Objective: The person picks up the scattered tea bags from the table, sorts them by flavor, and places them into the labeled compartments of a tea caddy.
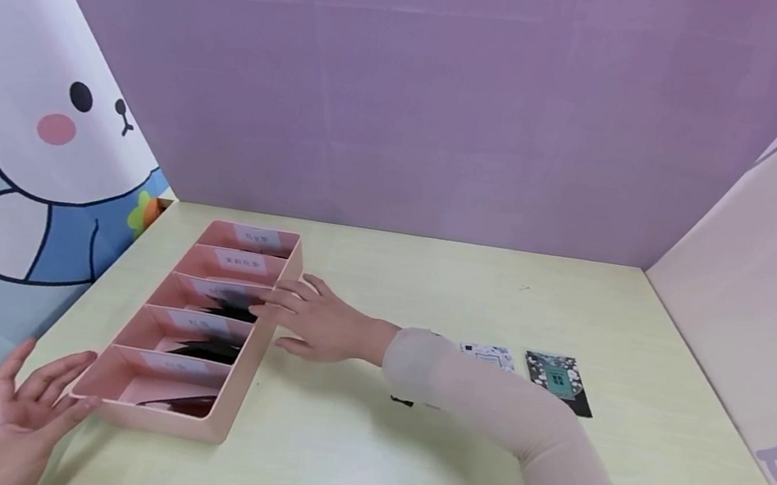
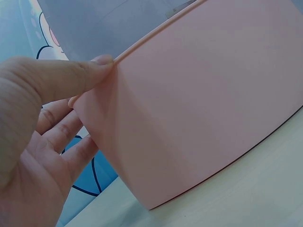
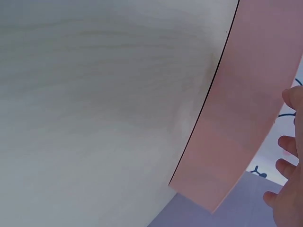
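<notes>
A pink divided box (image 1: 218, 426) with several compartments stands on the left of the table, a pale label at the back of each. Dark flat packets (image 1: 208, 350) lie in the nearer compartments. At the near left corner, my left hand (image 1: 33, 408) holds the box, thumb on the near rim and fingers against the left side, as the left wrist view (image 2: 52, 137) also shows. My right hand (image 1: 321, 320) reaches over the long right wall, fingers spread and fingertips at the middle compartment's rim. In the right wrist view those fingers (image 3: 285, 168) hold nothing.
To the right lie a dark floral packet (image 1: 560, 380) with a green label and a white floral packet (image 1: 488, 355). The right sleeve (image 1: 486, 397) partly covers more packets. A purple back panel (image 1: 407, 112) and printed side panels border the table.
</notes>
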Motion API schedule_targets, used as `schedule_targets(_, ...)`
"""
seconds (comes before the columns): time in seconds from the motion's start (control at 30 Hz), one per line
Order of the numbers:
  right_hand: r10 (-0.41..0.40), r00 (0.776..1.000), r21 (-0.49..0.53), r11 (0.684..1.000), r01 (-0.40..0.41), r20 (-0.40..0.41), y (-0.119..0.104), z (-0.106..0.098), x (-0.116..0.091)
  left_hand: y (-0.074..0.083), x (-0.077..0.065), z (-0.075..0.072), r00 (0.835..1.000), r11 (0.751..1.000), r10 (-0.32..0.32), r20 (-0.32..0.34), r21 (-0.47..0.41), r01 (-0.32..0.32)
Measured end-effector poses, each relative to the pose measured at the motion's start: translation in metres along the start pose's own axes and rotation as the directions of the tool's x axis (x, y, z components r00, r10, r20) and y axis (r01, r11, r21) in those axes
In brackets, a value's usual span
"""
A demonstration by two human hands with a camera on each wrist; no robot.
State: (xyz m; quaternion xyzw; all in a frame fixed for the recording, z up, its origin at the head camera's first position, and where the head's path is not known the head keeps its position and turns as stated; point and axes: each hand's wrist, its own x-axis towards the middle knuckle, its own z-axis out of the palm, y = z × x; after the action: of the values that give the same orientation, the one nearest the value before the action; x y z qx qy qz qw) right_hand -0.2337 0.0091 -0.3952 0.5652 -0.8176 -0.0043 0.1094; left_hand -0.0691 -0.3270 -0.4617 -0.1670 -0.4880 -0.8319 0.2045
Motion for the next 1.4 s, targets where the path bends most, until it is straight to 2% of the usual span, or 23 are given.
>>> schedule_targets(0.13,0.03,0.999,0.002,1.0,-0.03,0.032,0.005,-0.005,-0.018,-0.001,0.0,-0.001,1.0,0.999,0.006,0.02,-0.035,-0.006)
schedule_targets(0.4,0.113,0.988,0.075,0.99,-0.121,0.105,0.021,-0.006,-0.064,-0.001,0.001,0.001,1.0,0.999,0.005,-0.016,-0.05,-0.006)
schedule_targets(0.73,0.178,0.979,0.095,0.978,-0.188,0.102,0.04,0.001,-0.121,-0.001,-0.001,0.001,0.999,1.0,-0.025,-0.037,0.006,0.025)
schedule_targets(0.9,0.223,0.97,0.097,0.968,-0.233,0.1,0.051,0.002,-0.154,0.0,-0.001,0.001,0.999,0.999,-0.02,-0.042,0.024,0.021)
schedule_targets(1.0,0.263,0.956,0.11,0.954,-0.278,0.131,0.056,-0.002,-0.172,0.001,0.0,0.0,0.999,0.999,-0.023,-0.046,0.045,0.025)
schedule_targets(1.2,0.341,0.912,0.139,0.916,-0.377,0.227,0.065,-0.014,-0.205,0.0,0.001,0.0,0.996,0.996,-0.046,-0.073,0.072,0.051)
schedule_targets(1.4,0.409,0.879,0.166,0.875,-0.454,0.244,0.063,-0.017,-0.23,0.0,0.0,0.001,0.996,0.996,-0.049,-0.078,0.071,0.055)
